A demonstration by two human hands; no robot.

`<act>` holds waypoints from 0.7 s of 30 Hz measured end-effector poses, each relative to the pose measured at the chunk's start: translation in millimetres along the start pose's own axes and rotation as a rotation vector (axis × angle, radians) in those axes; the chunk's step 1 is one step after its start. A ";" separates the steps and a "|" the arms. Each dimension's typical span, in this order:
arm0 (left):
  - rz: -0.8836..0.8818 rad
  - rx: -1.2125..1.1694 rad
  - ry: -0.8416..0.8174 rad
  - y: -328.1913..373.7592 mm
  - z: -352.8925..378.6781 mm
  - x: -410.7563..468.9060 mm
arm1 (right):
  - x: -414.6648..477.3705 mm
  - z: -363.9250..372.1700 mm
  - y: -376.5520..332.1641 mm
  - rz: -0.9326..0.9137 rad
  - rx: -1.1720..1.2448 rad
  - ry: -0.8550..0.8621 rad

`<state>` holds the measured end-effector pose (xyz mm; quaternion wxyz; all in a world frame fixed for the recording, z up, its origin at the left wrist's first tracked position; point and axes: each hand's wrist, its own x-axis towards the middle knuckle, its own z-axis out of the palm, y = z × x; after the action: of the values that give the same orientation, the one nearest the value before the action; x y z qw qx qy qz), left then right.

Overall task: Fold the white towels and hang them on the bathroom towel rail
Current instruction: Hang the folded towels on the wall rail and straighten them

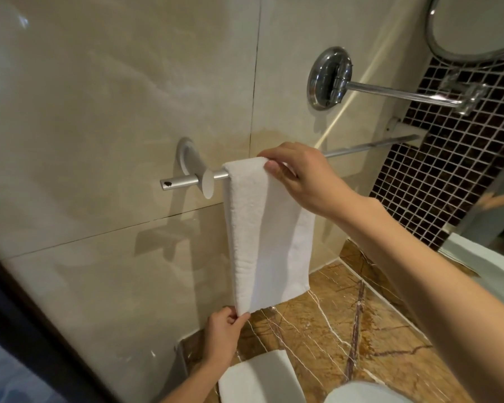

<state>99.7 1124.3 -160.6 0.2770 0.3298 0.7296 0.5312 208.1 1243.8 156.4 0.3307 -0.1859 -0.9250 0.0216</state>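
A folded white towel (262, 228) hangs over the silver towel rail (370, 146) near its left bracket (188, 158), draping down in front of the beige wall. My right hand (306, 178) grips the towel's top edge where it crosses the rail. My left hand (223, 333) pinches the towel's bottom left corner between thumb and fingers. A second folded white towel (259, 379) lies on the brown marble counter (361, 330) below, beside my left forearm.
A chrome wall mount (329, 78) with a swing arm holds a round mirror (477, 27) at the upper right. Dark mosaic tiles (448, 170) cover the right wall. A white rounded object (364, 394) sits at the bottom edge.
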 end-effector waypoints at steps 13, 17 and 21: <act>0.040 0.043 -0.074 17.8 31.2 25.2 | -7.5 -12.4 37.0 0.035 -0.041 -0.017; 0.074 0.087 -0.072 26.3 51.0 41.4 | -13.4 -19.3 60.3 0.029 -0.057 -0.013; 0.078 0.097 -0.110 34.1 77.1 55.3 | -19.1 -28.1 85.8 0.024 -0.066 0.007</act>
<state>129.5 1220.4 -152.6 0.2793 0.3996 0.7249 0.4866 267.4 1314.4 152.7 0.3272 -0.2078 -0.9218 -0.0057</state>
